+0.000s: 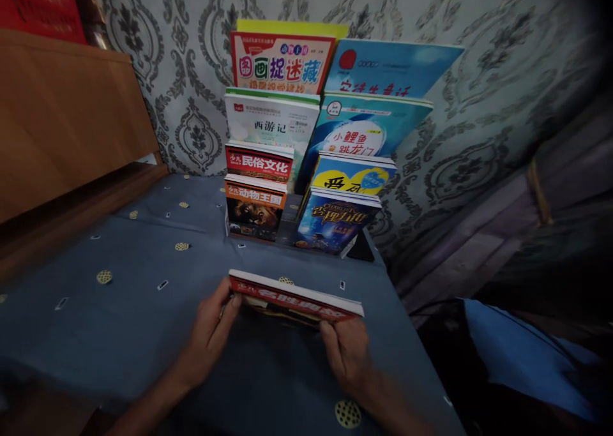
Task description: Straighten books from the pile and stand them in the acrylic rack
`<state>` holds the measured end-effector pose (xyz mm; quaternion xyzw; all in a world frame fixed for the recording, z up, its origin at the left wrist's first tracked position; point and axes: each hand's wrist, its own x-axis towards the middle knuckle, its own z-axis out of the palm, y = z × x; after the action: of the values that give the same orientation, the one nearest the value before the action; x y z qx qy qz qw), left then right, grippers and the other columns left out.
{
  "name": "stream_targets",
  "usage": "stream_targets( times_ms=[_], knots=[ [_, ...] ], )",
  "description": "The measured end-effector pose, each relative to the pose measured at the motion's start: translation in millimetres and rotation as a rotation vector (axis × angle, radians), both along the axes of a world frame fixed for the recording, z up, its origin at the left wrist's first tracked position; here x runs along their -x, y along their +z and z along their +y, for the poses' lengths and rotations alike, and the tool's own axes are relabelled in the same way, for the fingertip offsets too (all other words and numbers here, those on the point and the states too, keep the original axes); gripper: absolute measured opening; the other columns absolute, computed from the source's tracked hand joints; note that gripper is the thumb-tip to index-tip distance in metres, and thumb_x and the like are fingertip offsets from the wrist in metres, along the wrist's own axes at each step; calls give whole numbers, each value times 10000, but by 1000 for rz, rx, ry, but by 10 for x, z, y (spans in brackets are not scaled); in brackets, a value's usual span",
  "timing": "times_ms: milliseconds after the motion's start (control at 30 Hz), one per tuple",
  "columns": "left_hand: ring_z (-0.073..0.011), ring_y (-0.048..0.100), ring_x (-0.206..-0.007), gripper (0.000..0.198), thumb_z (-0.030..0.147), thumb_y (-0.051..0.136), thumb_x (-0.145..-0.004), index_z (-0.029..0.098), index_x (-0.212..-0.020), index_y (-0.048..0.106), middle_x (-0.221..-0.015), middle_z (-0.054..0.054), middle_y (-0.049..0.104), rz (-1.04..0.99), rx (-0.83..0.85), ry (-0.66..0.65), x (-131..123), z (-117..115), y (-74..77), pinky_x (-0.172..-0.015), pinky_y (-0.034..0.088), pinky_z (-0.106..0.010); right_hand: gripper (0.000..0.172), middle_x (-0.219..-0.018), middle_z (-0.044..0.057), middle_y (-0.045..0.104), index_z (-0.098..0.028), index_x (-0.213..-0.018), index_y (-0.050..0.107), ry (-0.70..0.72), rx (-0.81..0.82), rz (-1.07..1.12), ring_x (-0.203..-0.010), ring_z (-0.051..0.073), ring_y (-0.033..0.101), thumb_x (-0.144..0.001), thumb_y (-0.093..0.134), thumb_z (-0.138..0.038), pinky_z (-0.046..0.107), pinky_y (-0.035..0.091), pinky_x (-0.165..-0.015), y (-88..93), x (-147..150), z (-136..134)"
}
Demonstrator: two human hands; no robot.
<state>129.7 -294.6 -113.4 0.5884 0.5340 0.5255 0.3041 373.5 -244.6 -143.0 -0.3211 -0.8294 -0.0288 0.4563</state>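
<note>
A book with a red cover (pixel 297 299) is held upright above the cloth by both hands, its white page edges facing up. My left hand (pixel 215 318) grips its left end, thumb on the front cover. At the right end, my right hand (pixel 347 346) is closed around it, thumb also on the cover. Beyond the book stands a tiered rack filled with children's books. Front row: an orange-topped book with a lion (pixel 255 211) and a dark blue book (pixel 338 222). Behind them are a red-topped book (pixel 258 162) and a yellow and blue book (pixel 353 173).
Taller books rise at the rear, among them a white one (pixel 272 120) and a light blue one (pixel 393 66). A wooden cabinet (pixel 71 123) stands left. The patterned blue cloth (pixel 138 315) covers the surface; its right edge drops toward a blue fabric item (pixel 522 353).
</note>
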Motion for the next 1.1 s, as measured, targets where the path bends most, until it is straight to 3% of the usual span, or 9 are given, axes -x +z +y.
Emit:
stream_targets(
  times_ms=[233,567,1100],
  knots=[
    [-181,553,-792,303,421,430,-1009,197,-1006,633,-849,-29,612,-3,40,-14,5,-42,-47,-750,441,-269,407,-550,-41,536,-241,-701,466,-18,90,-29,-447,120,515,-1084,348,-306,264,385,-485,105,34,-108],
    [-164,549,-796,296,412,396,-1033,205,-1008,607,-838,-12,577,49,-3,-62,35,-62,-100,-762,454,-263,353,-592,-14,557,-230,-820,585,-57,119,-103,-522,163,567,-1075,363,-329,286,419,-552,22,-34,-173],
    [-150,540,-727,263,381,418,-1031,208,-931,589,-791,1,573,54,-46,-35,32,-10,-125,-701,446,-253,308,-601,-33,553,-232,-800,543,-34,106,-31,-482,138,523,-1066,398,-285,283,386,-525,-57,-2,-96]
  ],
)
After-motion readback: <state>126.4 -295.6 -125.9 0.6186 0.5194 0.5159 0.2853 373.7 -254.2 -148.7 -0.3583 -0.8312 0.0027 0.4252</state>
